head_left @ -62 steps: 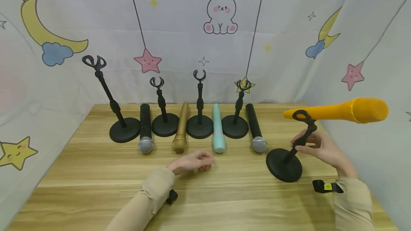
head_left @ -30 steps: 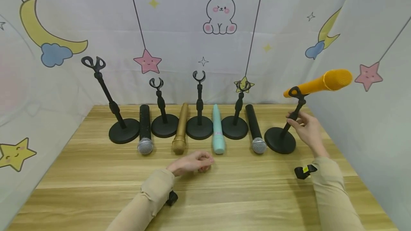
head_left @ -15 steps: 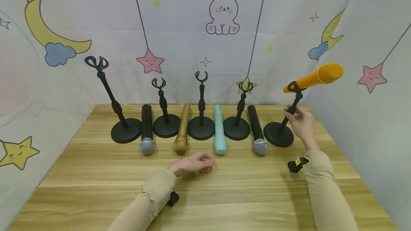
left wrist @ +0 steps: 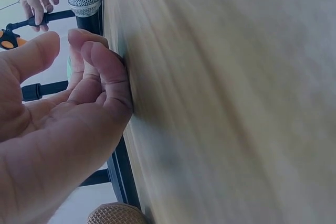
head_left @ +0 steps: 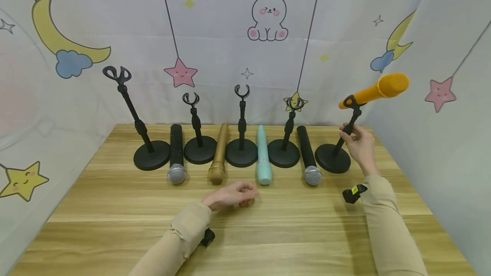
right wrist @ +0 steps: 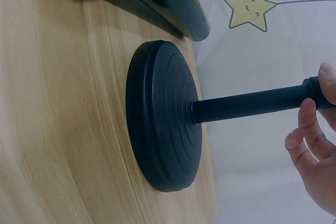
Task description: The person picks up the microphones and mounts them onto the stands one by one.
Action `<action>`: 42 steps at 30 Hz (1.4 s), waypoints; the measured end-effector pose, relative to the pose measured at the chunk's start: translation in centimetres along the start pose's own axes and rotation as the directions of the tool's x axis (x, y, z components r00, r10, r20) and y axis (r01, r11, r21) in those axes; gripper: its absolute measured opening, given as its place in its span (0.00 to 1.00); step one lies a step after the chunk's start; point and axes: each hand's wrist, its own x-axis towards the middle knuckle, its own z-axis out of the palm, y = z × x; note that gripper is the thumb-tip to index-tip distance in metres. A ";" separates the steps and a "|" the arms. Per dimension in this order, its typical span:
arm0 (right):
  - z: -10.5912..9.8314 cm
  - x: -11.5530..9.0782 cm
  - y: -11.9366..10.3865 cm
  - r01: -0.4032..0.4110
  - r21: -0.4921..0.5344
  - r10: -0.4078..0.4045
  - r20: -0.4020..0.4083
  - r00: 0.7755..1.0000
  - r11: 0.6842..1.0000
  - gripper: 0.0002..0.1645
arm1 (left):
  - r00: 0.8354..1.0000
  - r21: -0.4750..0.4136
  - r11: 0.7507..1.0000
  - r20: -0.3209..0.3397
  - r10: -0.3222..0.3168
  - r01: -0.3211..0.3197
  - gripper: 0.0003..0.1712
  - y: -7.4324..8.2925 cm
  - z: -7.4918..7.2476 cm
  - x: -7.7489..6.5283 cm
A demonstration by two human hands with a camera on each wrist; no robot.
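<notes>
At the right end of the row, my right hand [head_left: 359,145] pinches the post of a black microphone stand [head_left: 333,158]. An orange microphone [head_left: 377,90] sits in that stand's clip, tilted with its head up to the right. In the right wrist view the stand's round base [right wrist: 165,116] rests on the wood, thumb and fingers [right wrist: 308,114] at the post's collar. My left hand [head_left: 232,194] rests on the table with loosely curled fingers, holding nothing. It lies in front of a gold microphone [head_left: 219,154] and a mint-green microphone [head_left: 263,156].
Several black stands with bare clips line the back, among them a tall leaning one [head_left: 151,155] at far left. Between them lie a speckled black microphone [head_left: 176,152] and a plain black microphone [head_left: 308,154]. A printed cloth [head_left: 215,46] hangs behind the wooden table [head_left: 268,233].
My right hand has moved the stand with the orange microphone back and left, from tilted at the front right to standing at the row's end. The left hand has stayed put.
</notes>
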 end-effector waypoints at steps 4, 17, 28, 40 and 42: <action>-0.1 -0.2 0.1 0.009 0.009 -0.009 0.013 1.000 1.000 0.19 | 1.000 0.002 1.000 0.003 0.003 -0.003 0.15 0.0 0.0 0.1; 2.0 0.2 7.4 -0.016 0.373 0.076 -0.148 0.986 0.928 0.26 | 1.000 -0.011 1.000 0.016 0.013 -0.013 0.14 0.2 0.1 0.3; 4.0 -3.5 4.1 0.193 0.240 -0.193 -0.024 0.981 0.951 0.11 | 1.000 -0.024 1.000 0.011 0.015 -0.015 0.15 0.7 0.1 0.0; 3.7 -3.7 0.7 0.472 -0.119 -0.356 0.505 0.786 0.874 0.22 | 0.972 0.214 0.951 -0.024 0.235 -0.225 0.10 1.9 0.6 -0.1; 3.6 -3.5 0.8 0.472 -0.140 -0.324 0.559 0.763 0.871 0.25 | 0.961 0.238 0.939 -0.058 0.269 -0.248 0.12 2.2 0.3 0.0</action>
